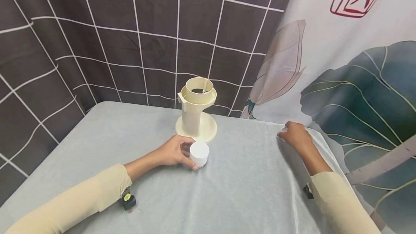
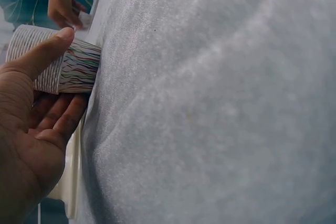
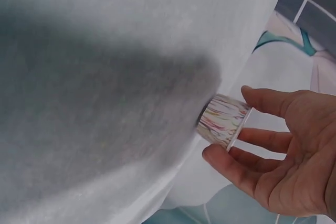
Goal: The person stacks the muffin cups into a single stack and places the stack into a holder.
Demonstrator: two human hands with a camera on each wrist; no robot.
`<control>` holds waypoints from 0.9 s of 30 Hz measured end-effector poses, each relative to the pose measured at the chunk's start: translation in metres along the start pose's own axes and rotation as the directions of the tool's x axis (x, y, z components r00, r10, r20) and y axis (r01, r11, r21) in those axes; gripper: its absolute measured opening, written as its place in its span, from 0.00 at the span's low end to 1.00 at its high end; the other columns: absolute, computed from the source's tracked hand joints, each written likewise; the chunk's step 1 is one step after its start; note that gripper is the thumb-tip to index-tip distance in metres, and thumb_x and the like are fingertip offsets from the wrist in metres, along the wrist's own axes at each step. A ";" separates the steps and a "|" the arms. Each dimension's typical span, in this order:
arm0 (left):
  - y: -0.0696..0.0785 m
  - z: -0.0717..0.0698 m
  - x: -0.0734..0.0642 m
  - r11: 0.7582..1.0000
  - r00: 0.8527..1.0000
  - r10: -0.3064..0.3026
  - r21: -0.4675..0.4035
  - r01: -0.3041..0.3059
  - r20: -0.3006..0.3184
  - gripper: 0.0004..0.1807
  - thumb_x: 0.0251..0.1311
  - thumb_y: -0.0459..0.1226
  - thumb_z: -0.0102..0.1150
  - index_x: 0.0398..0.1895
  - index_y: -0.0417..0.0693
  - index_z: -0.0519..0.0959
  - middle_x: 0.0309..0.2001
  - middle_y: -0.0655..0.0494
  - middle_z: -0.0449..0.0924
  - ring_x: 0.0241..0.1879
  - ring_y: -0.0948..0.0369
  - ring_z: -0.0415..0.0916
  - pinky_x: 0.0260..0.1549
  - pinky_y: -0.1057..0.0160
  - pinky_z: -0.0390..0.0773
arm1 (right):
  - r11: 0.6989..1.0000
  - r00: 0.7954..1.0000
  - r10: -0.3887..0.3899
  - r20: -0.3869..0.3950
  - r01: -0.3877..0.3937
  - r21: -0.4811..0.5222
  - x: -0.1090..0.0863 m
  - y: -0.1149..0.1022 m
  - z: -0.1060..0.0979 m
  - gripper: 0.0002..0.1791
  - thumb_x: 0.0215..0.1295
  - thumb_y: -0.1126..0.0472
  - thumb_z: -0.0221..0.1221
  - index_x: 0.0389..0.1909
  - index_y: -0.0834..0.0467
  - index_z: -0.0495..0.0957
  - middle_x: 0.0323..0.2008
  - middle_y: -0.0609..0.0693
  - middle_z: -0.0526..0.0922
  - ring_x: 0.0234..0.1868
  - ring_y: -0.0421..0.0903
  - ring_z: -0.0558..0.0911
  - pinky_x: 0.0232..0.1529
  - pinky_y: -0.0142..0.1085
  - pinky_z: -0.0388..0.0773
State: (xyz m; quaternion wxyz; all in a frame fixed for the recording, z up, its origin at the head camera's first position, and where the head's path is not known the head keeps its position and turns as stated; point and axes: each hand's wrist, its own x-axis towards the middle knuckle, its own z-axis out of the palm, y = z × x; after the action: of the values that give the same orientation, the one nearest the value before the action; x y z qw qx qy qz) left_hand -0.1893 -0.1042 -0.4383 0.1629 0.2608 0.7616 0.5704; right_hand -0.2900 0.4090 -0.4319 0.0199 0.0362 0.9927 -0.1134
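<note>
My left hand (image 1: 177, 150) grips a stack of nested paper cups (image 1: 199, 153), thumb on one side and fingers curled on the other. In the left wrist view the stack (image 2: 47, 61) shows many white rims and a wavy multicoloured print, its narrow end down at the tablecloth. At the table's far right edge, my right hand (image 1: 296, 134) holds a single paper cup (image 3: 224, 120) with the same print. Thumb and fingertips surround it near the rim. Just beyond the stack stands a cream plastic stand (image 1: 191, 118) with a round base and a ring-shaped open top.
A pale grey cloth (image 1: 240, 176) covers the table. Behind it hangs a dark curtain (image 1: 156, 50) with white grid lines. A white curtain with leaf prints (image 1: 367, 93) hangs along the right edge, close by my right hand. Each wrist carries a small black camera (image 1: 128, 200).
</note>
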 end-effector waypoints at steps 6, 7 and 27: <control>0.000 0.001 0.000 1.000 1.000 0.005 -0.002 -0.005 0.002 0.33 0.45 0.27 0.90 0.58 0.33 0.88 0.53 0.45 0.93 0.51 0.62 0.90 0.57 0.62 0.95 | 0.998 0.999 -0.047 0.014 0.047 0.032 -0.054 -0.068 -0.033 0.39 0.74 0.49 0.68 0.68 0.80 0.75 0.67 0.82 0.79 0.68 0.81 0.79 0.68 0.73 0.82; 0.000 0.001 0.000 1.000 1.000 0.005 -0.002 -0.005 0.001 0.33 0.45 0.27 0.90 0.58 0.33 0.88 0.53 0.44 0.93 0.51 0.62 0.90 0.57 0.62 0.95 | 0.998 0.998 -0.057 0.009 0.057 0.035 -0.058 -0.074 -0.035 0.39 0.75 0.49 0.68 0.68 0.80 0.75 0.67 0.82 0.79 0.68 0.81 0.80 0.67 0.74 0.82; 0.000 0.000 -0.001 1.000 1.000 0.007 0.014 -0.007 -0.006 0.31 0.45 0.28 0.91 0.56 0.34 0.88 0.51 0.47 0.93 0.51 0.63 0.89 0.56 0.65 0.94 | 0.960 0.965 -0.248 -0.083 0.256 0.112 -0.086 -0.148 -0.036 0.34 0.79 0.48 0.67 0.67 0.74 0.81 0.63 0.76 0.86 0.69 0.76 0.82 0.71 0.70 0.81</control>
State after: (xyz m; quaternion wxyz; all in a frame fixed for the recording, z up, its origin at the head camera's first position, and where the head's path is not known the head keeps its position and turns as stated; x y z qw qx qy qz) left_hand -0.1879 -0.1047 -0.4388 0.1566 0.2629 0.7653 0.5663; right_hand -0.2168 0.2676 -0.3596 -0.0310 -0.0856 0.9806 -0.1739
